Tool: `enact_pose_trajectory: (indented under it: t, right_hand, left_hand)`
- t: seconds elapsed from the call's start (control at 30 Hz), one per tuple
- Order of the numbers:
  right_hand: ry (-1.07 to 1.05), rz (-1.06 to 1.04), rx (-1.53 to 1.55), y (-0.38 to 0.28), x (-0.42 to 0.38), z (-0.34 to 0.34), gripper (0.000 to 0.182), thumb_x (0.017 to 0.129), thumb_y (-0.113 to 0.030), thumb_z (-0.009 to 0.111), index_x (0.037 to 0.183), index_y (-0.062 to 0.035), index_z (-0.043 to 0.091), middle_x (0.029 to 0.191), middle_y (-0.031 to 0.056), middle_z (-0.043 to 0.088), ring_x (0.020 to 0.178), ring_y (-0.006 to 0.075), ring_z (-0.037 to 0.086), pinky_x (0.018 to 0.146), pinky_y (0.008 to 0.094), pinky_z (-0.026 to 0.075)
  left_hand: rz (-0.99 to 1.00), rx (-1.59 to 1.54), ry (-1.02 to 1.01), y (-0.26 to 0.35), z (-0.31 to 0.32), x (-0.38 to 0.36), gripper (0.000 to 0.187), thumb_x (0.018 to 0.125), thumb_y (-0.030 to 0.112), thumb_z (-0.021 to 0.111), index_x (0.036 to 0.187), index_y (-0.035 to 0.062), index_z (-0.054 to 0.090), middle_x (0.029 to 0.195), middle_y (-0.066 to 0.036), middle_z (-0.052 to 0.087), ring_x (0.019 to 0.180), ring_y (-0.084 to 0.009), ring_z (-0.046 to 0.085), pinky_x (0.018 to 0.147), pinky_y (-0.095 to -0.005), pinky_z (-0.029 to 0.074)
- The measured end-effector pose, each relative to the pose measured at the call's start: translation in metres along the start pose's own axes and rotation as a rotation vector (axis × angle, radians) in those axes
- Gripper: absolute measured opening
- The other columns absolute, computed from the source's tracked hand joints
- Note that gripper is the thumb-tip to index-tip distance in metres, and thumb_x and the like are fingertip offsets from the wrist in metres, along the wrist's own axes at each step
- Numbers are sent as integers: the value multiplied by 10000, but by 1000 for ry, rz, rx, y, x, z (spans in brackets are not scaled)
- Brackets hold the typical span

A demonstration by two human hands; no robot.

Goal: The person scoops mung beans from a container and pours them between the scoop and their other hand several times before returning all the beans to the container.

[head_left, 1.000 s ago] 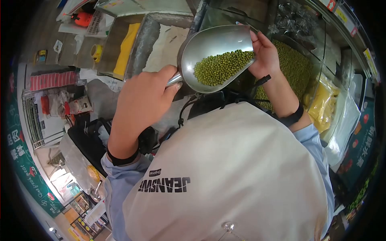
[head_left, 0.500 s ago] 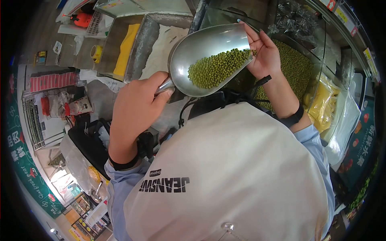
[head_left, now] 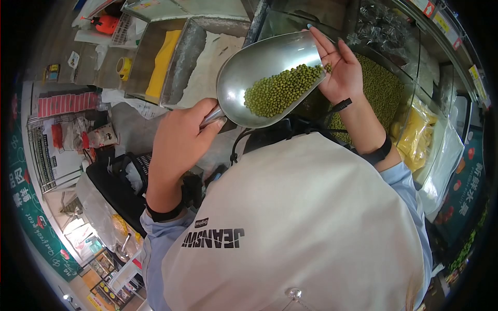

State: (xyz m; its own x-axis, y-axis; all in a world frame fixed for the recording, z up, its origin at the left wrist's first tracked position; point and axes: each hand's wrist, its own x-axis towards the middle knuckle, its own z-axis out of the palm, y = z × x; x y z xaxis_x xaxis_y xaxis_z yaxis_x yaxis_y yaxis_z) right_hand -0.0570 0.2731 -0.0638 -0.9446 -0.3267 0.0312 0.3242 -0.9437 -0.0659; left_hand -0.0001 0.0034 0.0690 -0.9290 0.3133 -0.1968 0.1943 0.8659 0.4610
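My left hand [head_left: 189,132] is closed around the short handle of a metal scoop [head_left: 233,78]. Green mung beans [head_left: 282,88] lie heaped in the scoop, spread toward its mouth. At that mouth my right hand [head_left: 340,70] is turned palm up with its fingers stretched out. A few beans sit at the scoop's lip against the right hand's fingers. Whether the fingers bear the scoop's edge from below is hidden. More mung beans fill a bin [head_left: 381,85] beyond my right wrist.
A bin of white powder or flour [head_left: 212,62] lies behind the scoop, with a yellow sheet [head_left: 165,62] in the compartment beside it. To the right are clear-wrapped dark packets [head_left: 381,26] and yellow bagged goods [head_left: 417,132]. A black basket [head_left: 129,171] stands at left.
My left hand and forearm have shifted slightly right and down, and the scoop's handle end has dipped a little. My right hand stays at the mouth, its fingers slightly more spread.
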Motion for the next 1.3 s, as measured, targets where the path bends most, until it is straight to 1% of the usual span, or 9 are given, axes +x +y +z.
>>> enact_pose_trajectory:
  t: [0.47,0.57,0.63,0.73,0.83,0.93,1.07,1.17,1.3]
  right_hand:
    - [24,-143,61,-16,-1,-11,500,929,-247,317,1288,103,311,1360,255,318,1288,351,296,1061,421,291]
    - [151,-26,-141,-31,-4,-31,364,898,-177,416,1149,81,468,1051,170,545,949,230,537,816,319,468]
    - [545,-122,-353,-13,-2,4,251,871,-159,472,991,46,553,744,54,529,629,119,466,584,229,434]
    - [36,280,-4,-25,-6,-40,216,860,-158,486,931,35,552,697,35,486,608,115,440,551,218,396]
    - [104,336,-59,-29,-6,-38,197,855,-163,488,889,24,540,661,18,437,590,111,402,526,222,346]
    - [681,-53,-295,-19,-8,-6,185,853,-148,477,898,21,538,658,18,431,597,122,397,536,244,343]
    - [717,-309,-289,-73,-38,-46,174,846,-115,463,930,22,531,685,31,438,621,135,391,575,251,351]
    - [945,-345,-455,-113,-68,-88,358,883,-225,415,1147,-1,503,1081,110,522,1038,194,456,910,357,310]
    - [1331,-491,-760,-89,-67,-44,496,913,-329,332,1308,-37,405,1393,78,359,1341,214,213,1081,418,-8]
  left_hand:
    - [-4,-202,1,-23,15,-12,294,734,66,621,1003,-37,564,622,-65,457,550,-79,374,512,-230,341]
    - [-78,-141,14,-21,13,-15,276,732,157,626,980,47,576,694,-181,580,621,-328,578,563,-337,435]
    - [-71,-178,25,-25,15,-17,283,737,92,622,997,-7,568,655,-109,523,580,-163,465,541,-267,387]
    - [-78,-191,17,-26,15,-18,284,739,59,623,1002,-34,565,638,-78,506,560,-80,421,533,-230,369]
    - [-80,-206,14,-22,16,-18,278,740,61,627,993,-35,566,639,-82,516,556,-81,430,534,-229,372]
    - [-88,-218,12,-22,17,-18,269,740,62,631,983,-35,568,639,-86,523,552,-83,437,535,-228,375]
    - [-81,-186,31,-25,20,-19,261,740,55,633,978,-32,570,642,-89,529,554,-81,443,537,-226,377]
    - [-95,-196,25,-27,20,-18,283,729,157,629,989,58,579,673,-180,573,620,-335,579,552,-343,431]
    - [-66,-216,26,-28,22,-16,246,739,45,629,969,-23,572,632,-88,523,550,-83,436,529,-228,374]
